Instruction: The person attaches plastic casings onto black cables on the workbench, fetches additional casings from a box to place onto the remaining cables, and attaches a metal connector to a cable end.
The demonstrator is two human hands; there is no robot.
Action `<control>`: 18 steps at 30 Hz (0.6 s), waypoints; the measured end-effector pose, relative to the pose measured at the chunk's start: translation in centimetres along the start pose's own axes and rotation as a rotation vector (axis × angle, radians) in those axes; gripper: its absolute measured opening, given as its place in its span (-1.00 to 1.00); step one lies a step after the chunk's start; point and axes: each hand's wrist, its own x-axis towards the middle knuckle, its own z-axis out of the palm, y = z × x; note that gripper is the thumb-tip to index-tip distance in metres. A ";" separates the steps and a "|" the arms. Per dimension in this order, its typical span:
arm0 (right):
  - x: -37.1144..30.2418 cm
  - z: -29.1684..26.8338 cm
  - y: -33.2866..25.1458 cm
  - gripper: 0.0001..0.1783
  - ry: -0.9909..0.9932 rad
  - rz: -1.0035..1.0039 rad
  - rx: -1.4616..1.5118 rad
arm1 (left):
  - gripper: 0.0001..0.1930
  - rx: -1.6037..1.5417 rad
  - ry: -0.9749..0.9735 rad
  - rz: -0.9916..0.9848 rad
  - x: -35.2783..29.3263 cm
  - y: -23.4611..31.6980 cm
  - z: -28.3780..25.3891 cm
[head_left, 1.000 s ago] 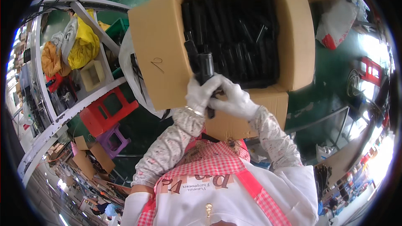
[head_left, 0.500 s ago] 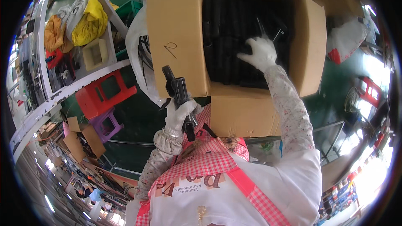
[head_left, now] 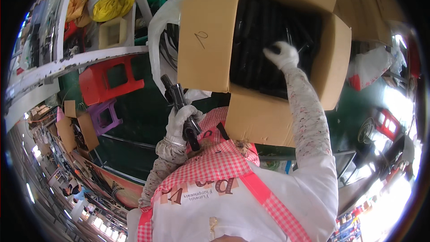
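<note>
Black parts (head_left: 178,96) are held in the gloved left hand (head_left: 179,118), just beyond the checked apron (head_left: 210,159), with its fingers curled firmly round them; their far ends are tilted toward eleven o'clock, and how many are gripped cannot be told. From that hand, the front flap (head_left: 262,121) of an open carton (head_left: 331,67) is found at three o'clock, and the gloved right hand (head_left: 286,56) is extended at two o'clock, over packed black pieces (head_left: 253,31). Its thumb and fingers are parted and bent, with nothing seen between them; whether a piece is touched cannot be told. The step in hand is judged to be arranging or picking among the packed pieces. For the next move, careful fingertip placement seems to be called for, with the left hold kept steady.
</note>
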 end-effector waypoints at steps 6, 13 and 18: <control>1.9 -7.2 -2.4 -0.62 0.499 -0.042 0.560 | -0.67 -0.175 0.024 0.003 -2.1 -0.6 -5.0; -0.2 -12.5 -11.2 -0.65 0.686 -0.033 1.404 | -0.70 -0.345 -0.013 0.071 -4.4 -1.0 -10.5; -2.5 -11.6 -11.3 -0.65 0.826 -0.014 1.147 | -0.70 -0.486 0.012 0.149 -6.7 -1.1 -16.8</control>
